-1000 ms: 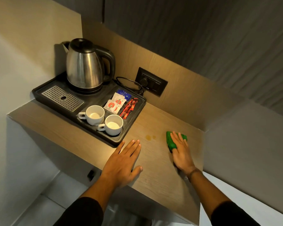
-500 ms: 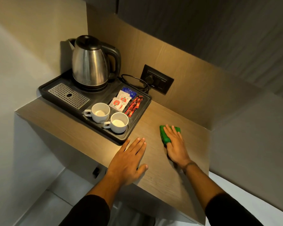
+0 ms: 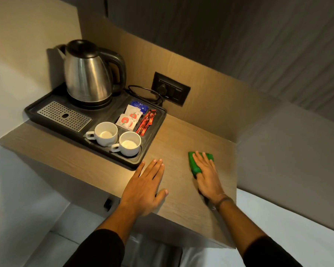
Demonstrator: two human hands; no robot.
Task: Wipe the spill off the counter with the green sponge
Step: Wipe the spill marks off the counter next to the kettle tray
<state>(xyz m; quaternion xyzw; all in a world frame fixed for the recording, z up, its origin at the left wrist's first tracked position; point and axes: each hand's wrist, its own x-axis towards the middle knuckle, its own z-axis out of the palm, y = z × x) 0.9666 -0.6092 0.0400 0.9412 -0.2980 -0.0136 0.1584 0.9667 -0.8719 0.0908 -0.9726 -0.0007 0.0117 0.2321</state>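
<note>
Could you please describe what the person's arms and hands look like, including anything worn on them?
Both hands, the left hand and the right hand, are bare, without gloves or visible rings. Dark, apparently black sleeves are pushed up, leaving both forearms uncovered. A thin dark band circles the right wrist.

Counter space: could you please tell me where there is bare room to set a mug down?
The counter is bare between the tray and the back panel's right end, beyond the green sponge. A narrower strip lies between the left hand and the right hand. The tray itself is crowded with kettle, cups and sachets.
</note>
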